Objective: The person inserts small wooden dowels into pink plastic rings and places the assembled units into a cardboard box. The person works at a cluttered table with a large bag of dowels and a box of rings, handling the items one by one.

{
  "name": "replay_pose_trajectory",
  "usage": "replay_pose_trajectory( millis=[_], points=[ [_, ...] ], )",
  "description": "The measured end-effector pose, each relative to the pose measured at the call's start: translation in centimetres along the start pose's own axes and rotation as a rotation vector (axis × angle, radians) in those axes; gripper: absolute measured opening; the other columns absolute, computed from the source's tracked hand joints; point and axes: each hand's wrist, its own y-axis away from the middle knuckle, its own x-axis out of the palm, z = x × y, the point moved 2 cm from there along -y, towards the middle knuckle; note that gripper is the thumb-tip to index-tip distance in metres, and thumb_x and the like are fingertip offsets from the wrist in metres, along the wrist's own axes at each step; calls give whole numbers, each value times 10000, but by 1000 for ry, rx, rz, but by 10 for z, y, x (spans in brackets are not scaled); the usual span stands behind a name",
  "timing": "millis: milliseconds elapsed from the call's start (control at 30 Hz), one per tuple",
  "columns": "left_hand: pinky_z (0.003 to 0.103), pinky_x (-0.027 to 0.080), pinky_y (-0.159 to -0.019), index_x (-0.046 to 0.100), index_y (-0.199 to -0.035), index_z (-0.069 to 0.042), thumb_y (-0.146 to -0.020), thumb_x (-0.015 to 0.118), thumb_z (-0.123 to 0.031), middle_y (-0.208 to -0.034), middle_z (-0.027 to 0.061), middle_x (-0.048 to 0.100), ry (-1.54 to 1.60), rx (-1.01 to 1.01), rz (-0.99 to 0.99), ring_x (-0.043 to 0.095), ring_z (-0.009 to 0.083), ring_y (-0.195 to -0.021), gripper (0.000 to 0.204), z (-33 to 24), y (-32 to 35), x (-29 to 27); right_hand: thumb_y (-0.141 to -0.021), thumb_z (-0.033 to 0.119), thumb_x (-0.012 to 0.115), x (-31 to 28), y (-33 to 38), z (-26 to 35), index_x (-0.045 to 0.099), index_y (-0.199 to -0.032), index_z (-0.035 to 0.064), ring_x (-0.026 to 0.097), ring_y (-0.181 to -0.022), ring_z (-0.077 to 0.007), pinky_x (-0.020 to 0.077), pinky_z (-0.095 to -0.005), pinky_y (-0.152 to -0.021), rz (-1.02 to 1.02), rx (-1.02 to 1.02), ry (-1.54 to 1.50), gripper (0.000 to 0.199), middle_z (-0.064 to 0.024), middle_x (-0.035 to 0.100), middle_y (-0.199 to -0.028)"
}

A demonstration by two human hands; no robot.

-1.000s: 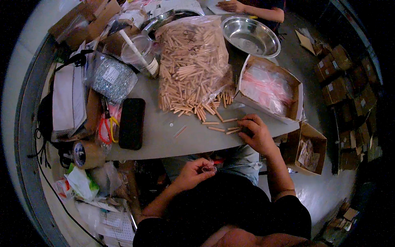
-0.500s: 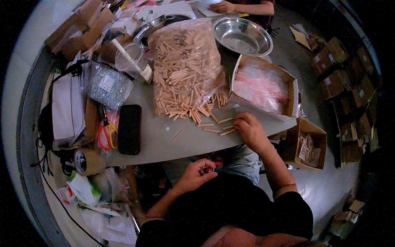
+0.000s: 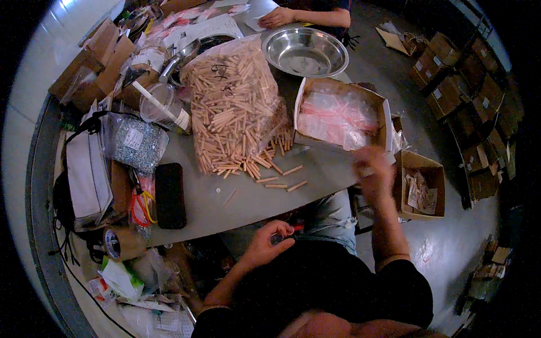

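A: Single view, head-worn fisheye, looking steeply down from above the person's own torso. Upright, not mirrored.

B: Facing?

A: Forward and down over the table (image 3: pixel 236 203). Left hand (image 3: pixel 265 245) sits low centre, close to the lens; right hand (image 3: pixel 375 172) is further out, right of centre and blurred.

B: Range?

A: Near. Beyond the hands, the bag of wooden dowels (image 3: pixel 234 107) and steel bowl (image 3: pixel 304 50) fall toward the upper rim, where another person's hand (image 3: pixel 276 17) shows. Straight edges bow at the rim; corners black.

B: Overlap?

A: None to log; only one view supplied.
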Motion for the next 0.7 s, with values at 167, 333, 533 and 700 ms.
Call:
replay_pose_trajectory(
  millis=[167,333,533,700],
  points=[
    [249,438,-742,542,-839,-49,-799,729,-130,-952,51,610,37,-2,-9,549,115,-837,208,0,1,3,-761,118,700,83,-2,54,612,-1141,81,562,-995,-344,480,-401,-867,288,-449,292,392,-140,569,-1072],
    [249,427,-714,538,-835,-55,-800,731,-148,-924,22,596,1,-203,-17,513,100,-788,217,12,16,-3,-769,89,681,83,-7,35,676,-971,61,580,-960,-329,494,-386,-818,352,-346,253,204,-141,588,-1020],
    [257,425,-728,548,-841,-54,-814,725,-180,-848,1,584,99,-254,-93,504,96,-776,220,19,16,-3,-799,69,640,77,13,30,670,-965,52,604,-911,-324,510,-375,-784,418,-360,279,170,-134,608,-970],
    [267,434,-735,561,-836,-49,-820,717,-173,-811,3,589,56,-390,-23,526,110,-778,200,22,2,-4,-788,60,612,125,10,54,655,-1020,47,595,-943,-342,505,-382,-823,391,-396,192,236,-170,580,-1035]
  ],
)
